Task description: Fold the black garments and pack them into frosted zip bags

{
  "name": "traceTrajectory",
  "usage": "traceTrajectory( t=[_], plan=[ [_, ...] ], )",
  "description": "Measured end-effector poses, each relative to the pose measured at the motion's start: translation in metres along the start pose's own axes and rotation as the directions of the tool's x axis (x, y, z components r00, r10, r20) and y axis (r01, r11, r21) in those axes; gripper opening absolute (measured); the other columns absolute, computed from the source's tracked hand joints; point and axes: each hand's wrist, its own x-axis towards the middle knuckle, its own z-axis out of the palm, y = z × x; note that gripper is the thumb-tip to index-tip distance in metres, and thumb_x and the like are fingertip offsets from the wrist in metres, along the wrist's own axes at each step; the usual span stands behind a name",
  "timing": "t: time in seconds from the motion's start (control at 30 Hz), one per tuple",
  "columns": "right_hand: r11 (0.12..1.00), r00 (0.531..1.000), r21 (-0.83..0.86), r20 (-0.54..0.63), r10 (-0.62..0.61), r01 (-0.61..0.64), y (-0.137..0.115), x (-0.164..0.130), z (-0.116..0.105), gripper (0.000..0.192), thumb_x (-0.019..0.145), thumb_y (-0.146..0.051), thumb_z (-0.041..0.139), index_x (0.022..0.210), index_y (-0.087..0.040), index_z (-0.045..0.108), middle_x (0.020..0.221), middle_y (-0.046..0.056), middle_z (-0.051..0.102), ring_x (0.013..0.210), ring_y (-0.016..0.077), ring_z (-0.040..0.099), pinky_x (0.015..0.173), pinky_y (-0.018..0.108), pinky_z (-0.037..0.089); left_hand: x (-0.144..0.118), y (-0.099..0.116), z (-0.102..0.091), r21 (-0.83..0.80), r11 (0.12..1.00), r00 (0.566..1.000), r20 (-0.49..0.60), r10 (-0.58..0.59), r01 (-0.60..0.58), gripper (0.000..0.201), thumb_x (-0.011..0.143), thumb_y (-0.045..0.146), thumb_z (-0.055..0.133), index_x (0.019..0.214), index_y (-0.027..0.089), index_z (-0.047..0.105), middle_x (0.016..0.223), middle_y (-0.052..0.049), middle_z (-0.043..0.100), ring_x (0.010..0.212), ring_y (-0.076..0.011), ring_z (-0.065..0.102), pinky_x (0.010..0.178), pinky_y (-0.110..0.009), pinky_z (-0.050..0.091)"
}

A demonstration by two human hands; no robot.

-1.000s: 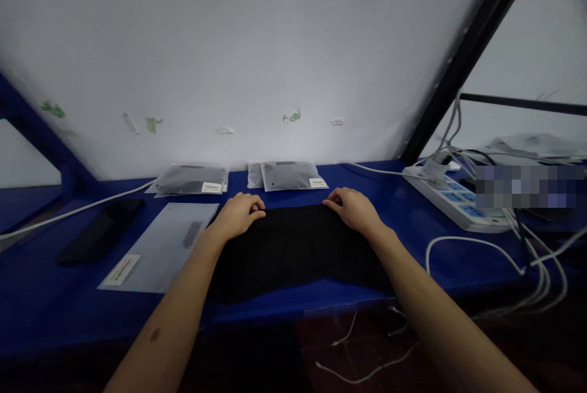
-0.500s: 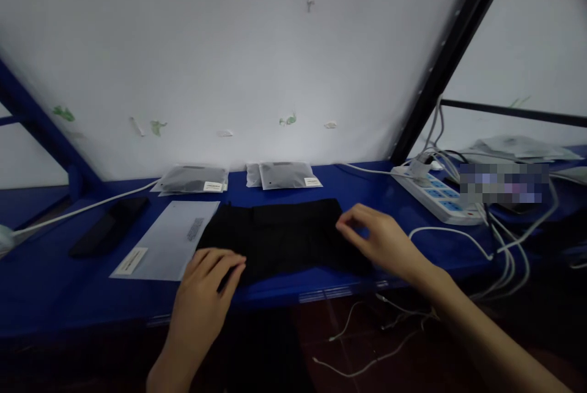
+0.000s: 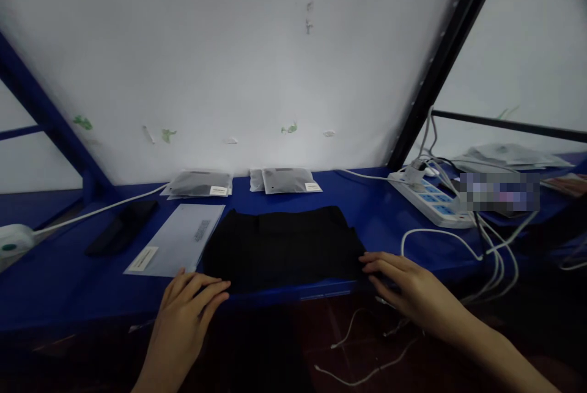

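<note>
A folded black cloth item (image 3: 284, 246), dark enough that its kind is unclear, lies spread at the blue table's front edge. At its front left corner is my left hand (image 3: 190, 310), fingers stretched out and tips touching the fabric. My right hand (image 3: 406, 286) reaches the front right corner with its fingertips; the fingers are extended and the thumb is a little apart. Left of the cloth lies a flat frosted plastic bag (image 3: 177, 239) with a white label, its right edge against the fabric.
Filled, labelled bags (image 3: 199, 184) and more bags (image 3: 291, 179) lie along the wall. A dark flat object (image 3: 123, 228) rests at left. A white power strip (image 3: 433, 200) with tangled cables (image 3: 502, 258) stands at right. Loose white cables (image 3: 353, 381) hang below the table (image 3: 367, 197).
My right hand has moved down from the cloth's right side to its front right corner and its fingers have straightened. My left hand has shifted slightly down and left. The cloth looks flatter.
</note>
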Motion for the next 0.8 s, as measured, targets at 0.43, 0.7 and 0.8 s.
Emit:
traceTrajectory(
  t=[0.43, 0.7, 0.8],
  plan=[
    [0.986, 0.989, 0.102, -0.048, 0.139, -0.133, -0.005, 0.025, -0.002, 0.018, 0.096, -0.028, 0.046, 0.103, -0.027, 0.063, 0.106, 0.004, 0.065, 0.090, 0.0172, 0.068, 0.082, 0.033, 0.054, 0.018, 0.008, -0.005, -0.085, 0.988, 0.989, -0.056, -0.134, 0.129, 0.023, 0.098, 0.041, 0.049, 0.100, 0.029, 0.069, 0.097, 0.001, 0.072, 0.099, -0.0237, 0.062, 0.101, -0.046, 0.042],
    [0.927, 0.916, 0.085, -0.148, 0.374, -0.365, 0.025, 0.134, 0.018, 0.022, 0.092, -0.025, 0.048, 0.104, -0.021, 0.066, 0.101, 0.007, 0.069, 0.094, 0.0213, 0.065, 0.085, 0.034, 0.049, 0.126, -0.012, 0.011, 0.172, 0.913, 0.926, 0.004, -0.377, 0.371, 0.021, 0.091, 0.021, 0.048, 0.100, 0.019, 0.067, 0.095, -0.009, 0.071, 0.097, -0.0304, 0.060, 0.083, -0.042, 0.048],
    [0.893, 0.891, 0.002, -0.070, 0.448, -0.449, 0.035, 0.150, 0.036, 0.022, 0.091, -0.024, 0.050, 0.102, -0.019, 0.068, 0.102, 0.010, 0.069, 0.098, 0.0226, 0.065, 0.086, 0.034, 0.047, 0.130, -0.004, 0.017, 0.235, 0.911, 0.935, 0.020, -0.354, 0.340, 0.022, 0.091, 0.018, 0.046, 0.102, 0.017, 0.066, 0.103, -0.010, 0.069, 0.101, -0.0308, 0.059, 0.086, -0.043, 0.047]
  ],
)
